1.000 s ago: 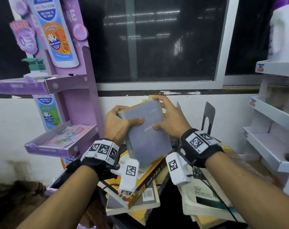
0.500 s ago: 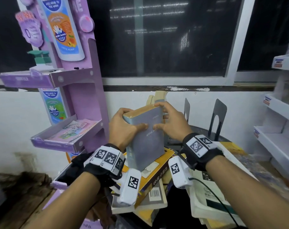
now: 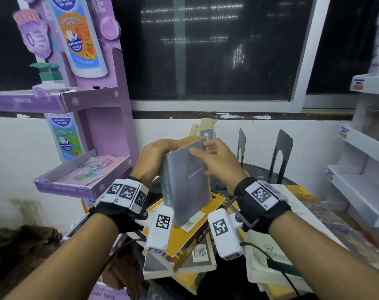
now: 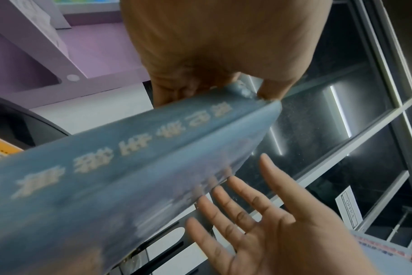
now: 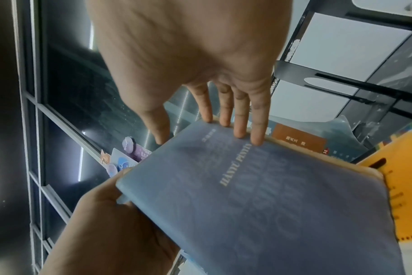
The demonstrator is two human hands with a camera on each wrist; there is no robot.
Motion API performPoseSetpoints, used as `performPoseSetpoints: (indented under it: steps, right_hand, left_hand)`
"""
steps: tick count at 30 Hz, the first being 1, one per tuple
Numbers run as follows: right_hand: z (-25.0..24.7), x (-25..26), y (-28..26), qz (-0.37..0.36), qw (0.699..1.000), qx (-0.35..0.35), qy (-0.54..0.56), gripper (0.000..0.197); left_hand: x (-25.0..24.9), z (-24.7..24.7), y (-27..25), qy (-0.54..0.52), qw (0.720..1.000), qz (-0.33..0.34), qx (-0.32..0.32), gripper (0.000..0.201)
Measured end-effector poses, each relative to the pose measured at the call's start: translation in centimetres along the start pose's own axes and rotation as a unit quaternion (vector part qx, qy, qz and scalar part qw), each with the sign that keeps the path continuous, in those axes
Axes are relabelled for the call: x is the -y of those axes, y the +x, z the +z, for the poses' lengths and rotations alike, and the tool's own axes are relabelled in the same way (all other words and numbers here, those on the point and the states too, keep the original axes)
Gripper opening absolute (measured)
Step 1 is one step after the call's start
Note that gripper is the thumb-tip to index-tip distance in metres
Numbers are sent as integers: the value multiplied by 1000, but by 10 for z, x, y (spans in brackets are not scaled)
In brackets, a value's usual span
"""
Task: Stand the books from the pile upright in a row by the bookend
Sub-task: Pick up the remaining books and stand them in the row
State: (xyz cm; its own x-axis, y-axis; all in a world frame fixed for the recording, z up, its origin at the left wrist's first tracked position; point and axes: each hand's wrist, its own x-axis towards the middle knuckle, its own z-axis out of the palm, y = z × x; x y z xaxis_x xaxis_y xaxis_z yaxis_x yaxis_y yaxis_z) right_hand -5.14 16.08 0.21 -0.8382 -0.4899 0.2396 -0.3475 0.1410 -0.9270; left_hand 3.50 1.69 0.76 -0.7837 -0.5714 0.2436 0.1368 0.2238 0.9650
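I hold a blue-grey book (image 3: pixel 186 180) nearly upright over the pile, its lower corner down on a yellow book (image 3: pixel 197 226). My left hand (image 3: pixel 154 156) grips its top corner at the spine (image 4: pixel 129 158). My right hand (image 3: pixel 219 161) lies with straight fingers (image 5: pixel 240 119) against the cover's (image 5: pixel 259 195) far edge, thumb on the cover. Two black metal bookends (image 3: pixel 280 156) stand behind on the right. A tan book (image 3: pixel 206 128) stands upright just beyond the held one. More books lie flat under the yellow one.
A purple cardboard display stand (image 3: pixel 93 131) rises close on the left. White shelves (image 3: pixel 357 191) stand at the right. A white booklet (image 3: pixel 271 256) lies beneath my right forearm. The dark round table (image 3: pixel 258 172) sits against a white wall under a window.
The book has swung more upright and its spine has turned toward me. My right hand has slackened from gripping the top corner to straight fingers on the cover.
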Motion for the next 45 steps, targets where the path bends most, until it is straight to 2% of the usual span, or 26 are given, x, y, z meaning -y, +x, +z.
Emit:
performPoseSetpoints:
  steps: [4, 6, 10, 13, 17, 20, 22, 25, 27, 30, 33, 36, 37, 39, 40, 43, 45]
  right_hand:
    - [-1, 3, -1, -7, 999, 33, -10, 73]
    - [-1, 4, -1, -4, 999, 44, -8, 80]
    - [-6, 4, 1, -4, 997, 73, 19, 58]
    - [-8, 5, 2, -9, 995, 100, 7, 52]
    - [-5, 7, 3, -7, 988, 152, 24, 40]
    - [-4, 6, 3, -3, 986, 164, 28, 48]
    - [-2, 3, 6, 1, 986, 163, 25, 60]
    - [-3, 1, 8, 10, 987, 158, 33, 75]
    - [-4, 1, 8, 18, 988, 146, 40, 68]
    - [-7, 0, 4, 21, 989, 131, 58, 46]
    - [-11, 3, -6, 2, 991, 134, 31, 49]
    - [-12, 6, -12, -37, 992, 122, -26, 45]
    - [-11, 7, -14, -51, 991, 115, -49, 54]
    - [-7, 6, -16, -71, 988, 102, -92, 86]
    - [-4, 5, -17, -79, 986, 100, -108, 92]
    - [1, 6, -19, -88, 984, 90, -129, 92]
    - [-2, 10, -23, -85, 986, 82, -119, 84]
  left_hand:
    - [-8, -1, -2, -1, 998, -20, 56, 24]
    - [-11, 5, -3, -5, 996, -28, 81, 26]
    - [-14, 16, -2, -6, 995, -47, 82, 32]
    - [-15, 18, 3, 6, 994, -63, 84, 33]
    - [-14, 23, 14, 20, 995, -43, 88, 26]
    - [-12, 23, 19, 21, 993, -32, 110, 25]
    - [-7, 22, 25, 28, 990, -13, 136, 33]
    - [-3, 22, 28, 27, 990, 1, 141, 36]
    - [-3, 26, 28, 26, 989, 13, 145, 30]
    - [-3, 33, 28, 11, 990, 40, 135, 37]
    - [-2, 37, 27, -15, 992, 46, 119, 39]
    - [-1, 37, 29, -45, 996, 17, 79, 12]
    - [-1, 36, 31, -52, 996, 8, 70, 9]
    - [0, 35, 34, -27, 997, 5, 76, 12]
    - [-2, 35, 34, -11, 997, 6, 80, 14]
    - [-4, 36, 33, 3, 998, -8, 67, 25]
    - [-7, 37, 29, -1, 998, -17, 61, 23]
